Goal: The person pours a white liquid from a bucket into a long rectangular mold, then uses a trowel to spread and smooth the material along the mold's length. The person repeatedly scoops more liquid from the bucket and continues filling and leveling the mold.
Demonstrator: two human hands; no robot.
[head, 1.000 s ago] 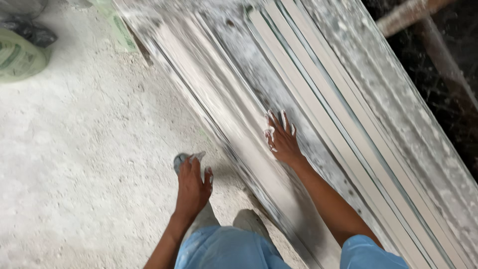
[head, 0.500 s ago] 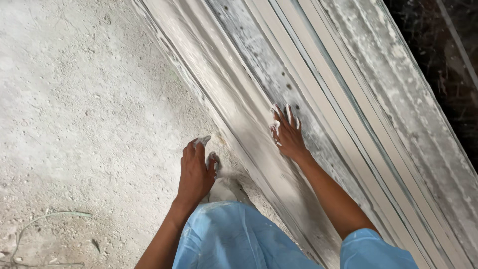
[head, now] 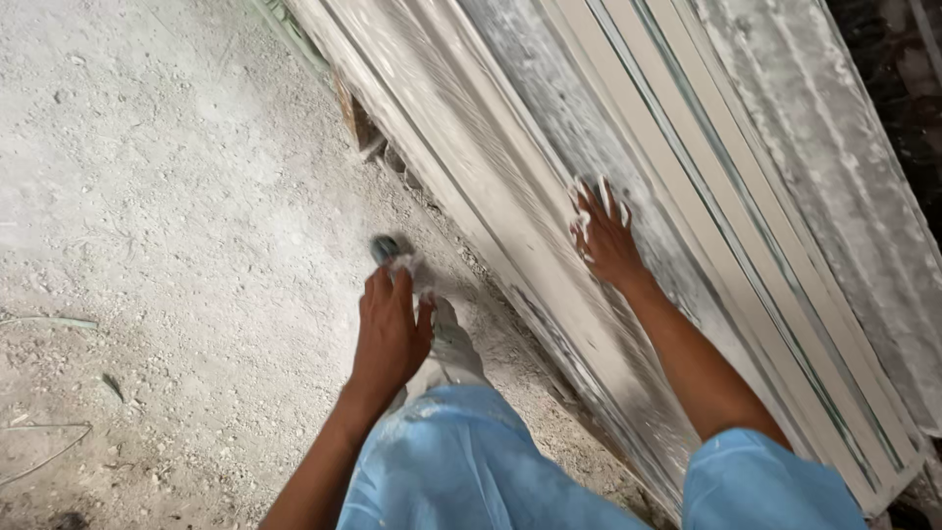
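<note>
Small grey dust-coated object: largely covered by the left hand; kind not determinable. Long pale dusty moulded panel: cut off at top and bottom edges. Dusty shoe: partly hidden by light-blue trousers.

1. Left of left hand: open dusty concrete floor, only thin scattered wires.
2. Right: blocked by leaning stack of pale moulded panels; right hand flat against it.
3. Below: own shoe close under left hand.
</note>
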